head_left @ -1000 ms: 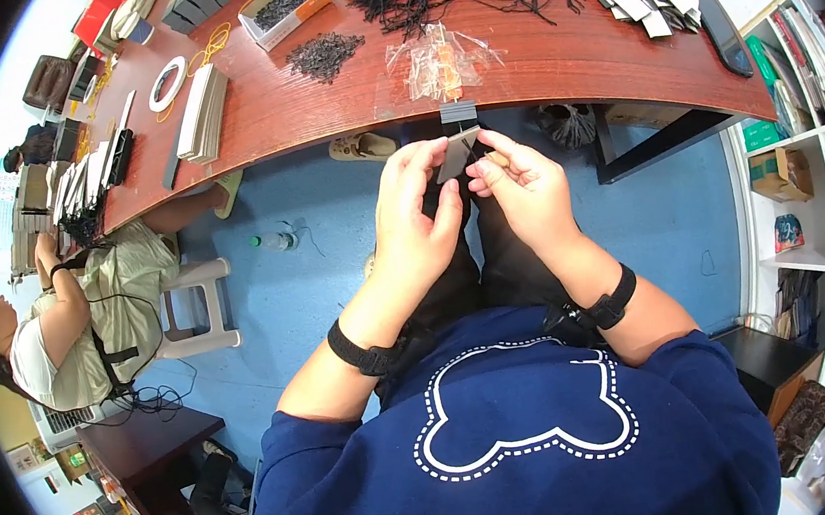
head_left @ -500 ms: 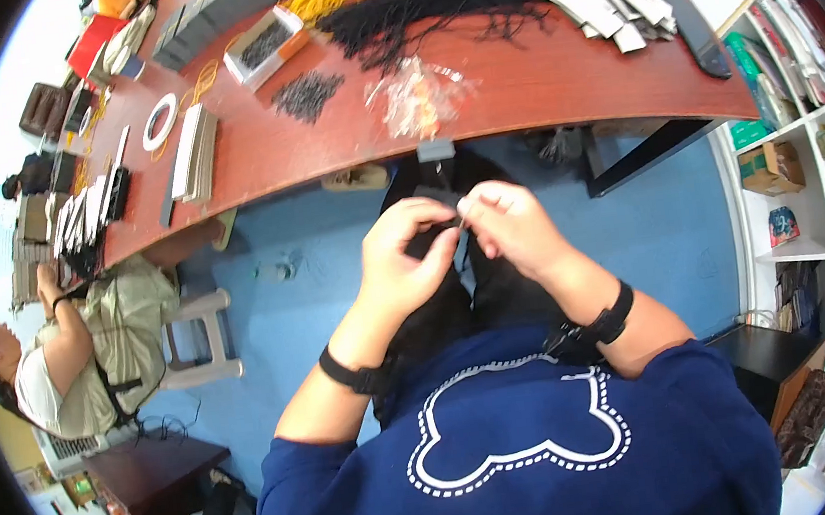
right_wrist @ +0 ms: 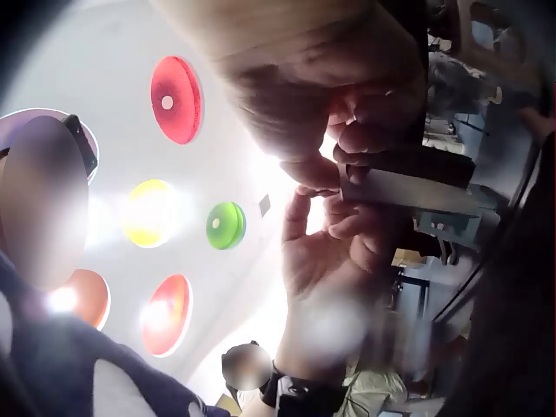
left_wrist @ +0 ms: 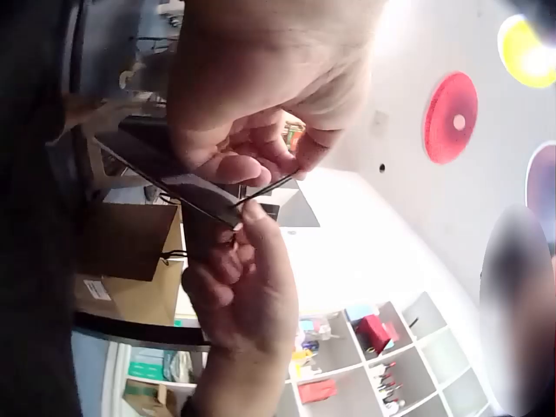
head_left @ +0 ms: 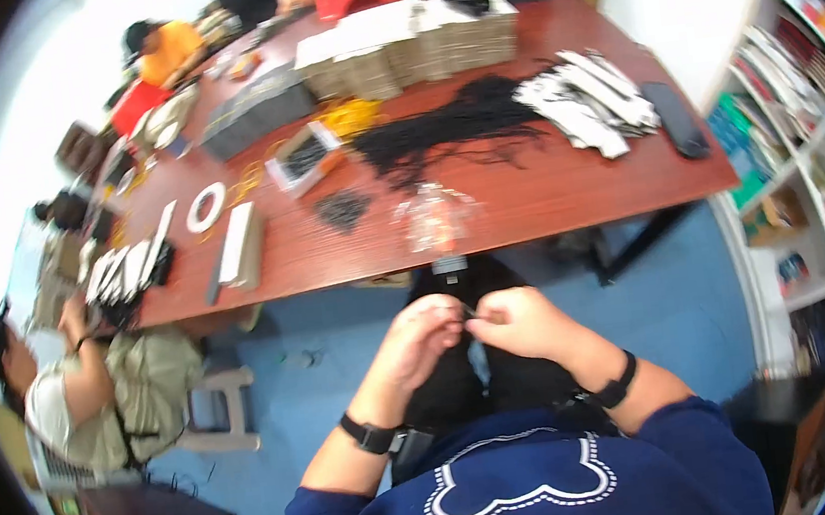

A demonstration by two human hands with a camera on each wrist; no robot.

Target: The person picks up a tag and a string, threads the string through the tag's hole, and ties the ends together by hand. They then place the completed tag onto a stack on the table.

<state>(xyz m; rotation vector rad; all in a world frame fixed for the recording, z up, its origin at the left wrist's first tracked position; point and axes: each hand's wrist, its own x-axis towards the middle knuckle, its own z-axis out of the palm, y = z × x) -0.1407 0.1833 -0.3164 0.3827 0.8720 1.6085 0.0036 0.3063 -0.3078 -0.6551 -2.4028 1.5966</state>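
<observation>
Both hands meet over the lap, just below the table's front edge. In the left wrist view a flat grey strip (left_wrist: pixel 195 187) lies against the thumb and fingers of my left hand (head_left: pixel 416 343). A thin black cord (left_wrist: pixel 271 188) runs from the left fingertips to the thumb and forefinger of my right hand (head_left: pixel 525 324), which pinch it. The right wrist view shows the flat face of the grey strip (right_wrist: pixel 408 189) between the two hands. In the head view the fingers hide most of the strip.
On the wooden table (head_left: pixel 333 266) lie a crumpled clear plastic bag (head_left: pixel 433 217), a pile of small black pieces (head_left: pixel 342 210), a box of more (head_left: pixel 305 160), black cords (head_left: pixel 459 127) and white strips (head_left: pixel 587 103). A seated person (head_left: pixel 74 384) works at left.
The head view has tilted up, showing more of the table's far side. The hands have drawn close together, and the strip, seen plainly earlier, is now mostly covered by fingers there.
</observation>
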